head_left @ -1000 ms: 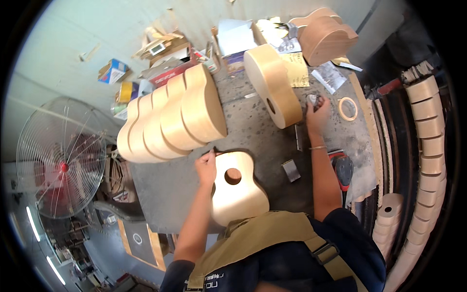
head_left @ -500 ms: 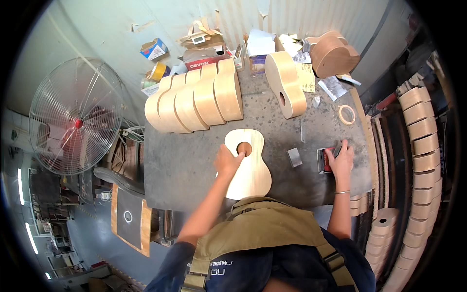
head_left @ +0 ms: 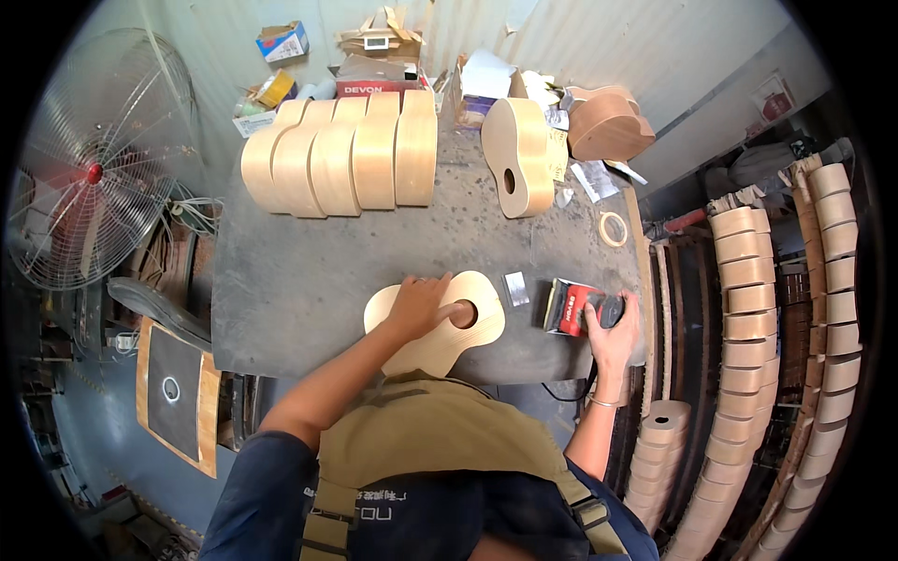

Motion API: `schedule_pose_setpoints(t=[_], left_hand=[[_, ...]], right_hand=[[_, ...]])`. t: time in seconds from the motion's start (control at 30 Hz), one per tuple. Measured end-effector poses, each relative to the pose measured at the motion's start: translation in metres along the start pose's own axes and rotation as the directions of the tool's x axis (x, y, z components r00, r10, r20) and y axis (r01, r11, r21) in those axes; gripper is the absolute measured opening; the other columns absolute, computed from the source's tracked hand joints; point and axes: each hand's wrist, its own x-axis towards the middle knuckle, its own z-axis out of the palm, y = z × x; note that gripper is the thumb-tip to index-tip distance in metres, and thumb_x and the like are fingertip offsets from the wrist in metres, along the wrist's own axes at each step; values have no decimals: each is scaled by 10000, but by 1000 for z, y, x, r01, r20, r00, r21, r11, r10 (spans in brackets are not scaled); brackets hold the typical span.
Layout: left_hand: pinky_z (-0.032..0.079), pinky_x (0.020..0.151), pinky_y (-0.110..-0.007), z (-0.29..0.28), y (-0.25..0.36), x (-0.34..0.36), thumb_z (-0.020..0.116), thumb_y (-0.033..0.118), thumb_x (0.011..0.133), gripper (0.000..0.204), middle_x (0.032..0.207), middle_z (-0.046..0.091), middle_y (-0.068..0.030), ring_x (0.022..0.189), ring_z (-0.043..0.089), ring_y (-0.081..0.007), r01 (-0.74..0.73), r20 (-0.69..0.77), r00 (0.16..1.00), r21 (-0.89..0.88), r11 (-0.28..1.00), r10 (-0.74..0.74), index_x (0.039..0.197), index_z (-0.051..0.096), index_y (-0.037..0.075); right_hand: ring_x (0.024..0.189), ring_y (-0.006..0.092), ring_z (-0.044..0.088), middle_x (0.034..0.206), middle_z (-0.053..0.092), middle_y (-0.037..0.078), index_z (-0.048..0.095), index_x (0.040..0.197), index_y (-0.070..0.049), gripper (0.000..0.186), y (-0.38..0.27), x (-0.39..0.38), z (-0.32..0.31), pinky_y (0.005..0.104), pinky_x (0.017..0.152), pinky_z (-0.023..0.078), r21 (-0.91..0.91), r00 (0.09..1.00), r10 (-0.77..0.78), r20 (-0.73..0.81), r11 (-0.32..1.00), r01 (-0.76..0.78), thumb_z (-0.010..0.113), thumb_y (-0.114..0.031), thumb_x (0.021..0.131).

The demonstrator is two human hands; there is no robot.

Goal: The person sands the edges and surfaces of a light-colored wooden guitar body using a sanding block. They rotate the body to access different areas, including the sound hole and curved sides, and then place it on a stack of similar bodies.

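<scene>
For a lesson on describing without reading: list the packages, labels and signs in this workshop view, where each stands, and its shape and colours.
Small carton: far left behind the bench, boxy, blue, white and orange.
Flat box: back edge of the bench behind the row of wooden bodies, long, red with white lettering.
Yellow packet: left of the flat box, small.
Wall sign: far right, pale rectangle with a red mark.

Row of five pale wooden guitar bodies (head_left: pixel 341 154) standing on edge at the bench's far side. One more body (head_left: pixel 517 157) upright beside them. Tape roll (head_left: pixel 613 229) near right edge. Large fan (head_left: pixel 89 178) at left. Stacked wooden bodies (head_left: pixel 758 309) at right.
</scene>
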Motion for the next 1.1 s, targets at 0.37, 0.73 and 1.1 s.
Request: schedule_pose_setpoints(t=[0.37,0.73,1.1], left_hand=[[430,923,-445,13,-4,-6,587,207,1037,155,926,650,-104,955,617,-288,-57,-143,986,189,980,85,1041,672,76],[428,891,-414,10,3,-6,582,210,1046,176,909,644,-81,939,618,-255,-34,-139,988,209,977,64,949,678,99],[435,896,-418,16,0,-4,590,223,1049,185,926,664,-74,952,632,-248,-26,-135,989,232,972,59,948,680,96]], right_hand=[[1083,388,672,1129,641,159,646,1278,-143,508,-147,-27,85,498,864,573,-5,937,-135,323,990,144,841,-280,829],[1094,406,682,1200,635,157,641,1323,-157,588,-138,-31,79,508,888,577,14,925,-153,347,987,158,875,-274,797],[1074,397,684,1186,626,145,645,1294,-153,577,-126,-24,75,501,871,585,-7,930,-122,347,991,133,894,-275,788]])
